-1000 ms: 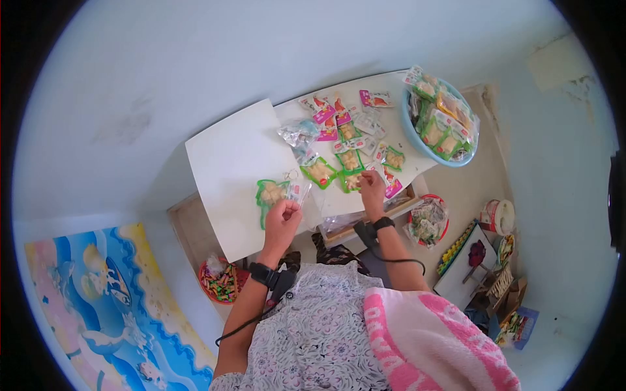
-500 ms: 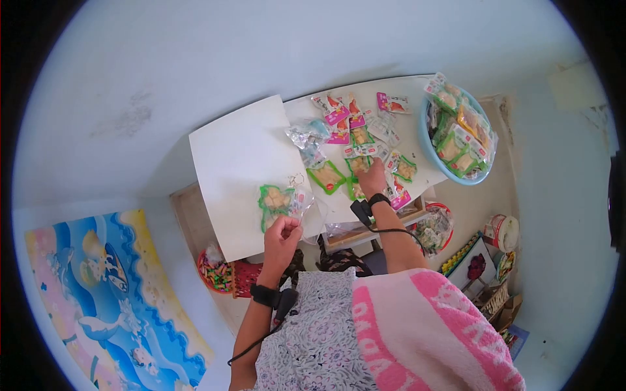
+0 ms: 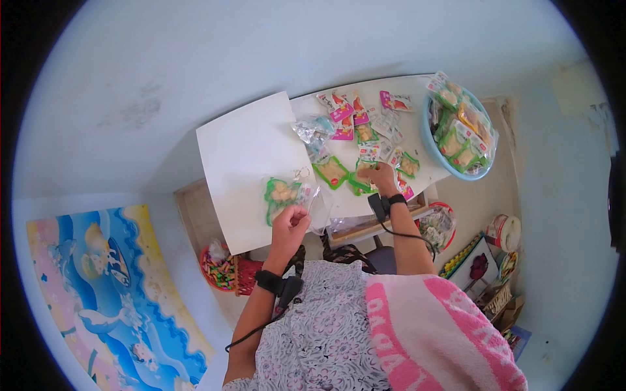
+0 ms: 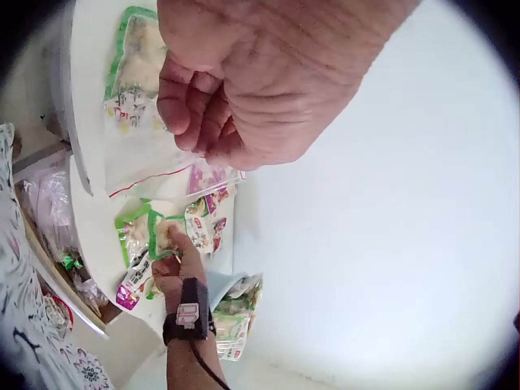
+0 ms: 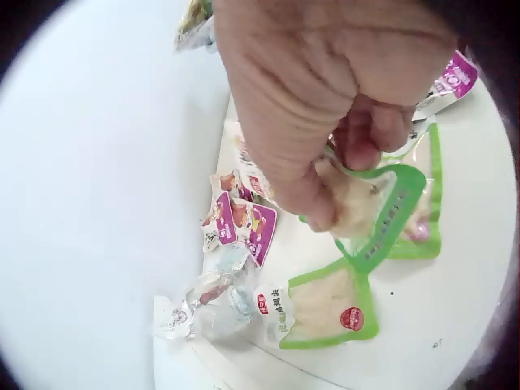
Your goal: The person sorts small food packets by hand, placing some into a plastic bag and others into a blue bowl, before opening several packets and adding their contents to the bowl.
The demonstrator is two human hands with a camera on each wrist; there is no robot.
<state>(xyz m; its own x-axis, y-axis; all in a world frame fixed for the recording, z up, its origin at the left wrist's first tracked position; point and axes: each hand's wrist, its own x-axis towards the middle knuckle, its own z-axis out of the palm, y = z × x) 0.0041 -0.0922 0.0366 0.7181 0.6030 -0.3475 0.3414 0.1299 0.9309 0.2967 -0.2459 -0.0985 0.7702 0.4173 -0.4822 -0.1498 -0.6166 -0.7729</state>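
My left hand [image 3: 289, 231] pinches the edge of a clear zip bag [image 4: 146, 169] near the table's front edge. Inside that bag lies a green-edged snack packet [image 3: 282, 191] with pale pieces. To the right, my right hand [image 3: 386, 178] grips another green-edged snack packet [image 5: 388, 219] between thumb and fingers, its free end tilted up in the right wrist view. A flat green-edged packet [image 5: 329, 305] lies beside it on the white table [image 3: 248, 140]. Pink and white packets [image 3: 336, 106] and a crumpled clear bag [image 3: 315, 132] are farther back.
A light blue basin [image 3: 427, 133] heaped with packets stands at the table's right end. Below the front edge, a drawer [image 3: 355, 233] stands pulled out. Red baskets sit on the floor at both sides, and a wall borders the table's back.
My right hand has reached forward to the packets and taken hold of a green-edged one. My left hand stays at the zip bag's edge. The head view has shifted slightly.
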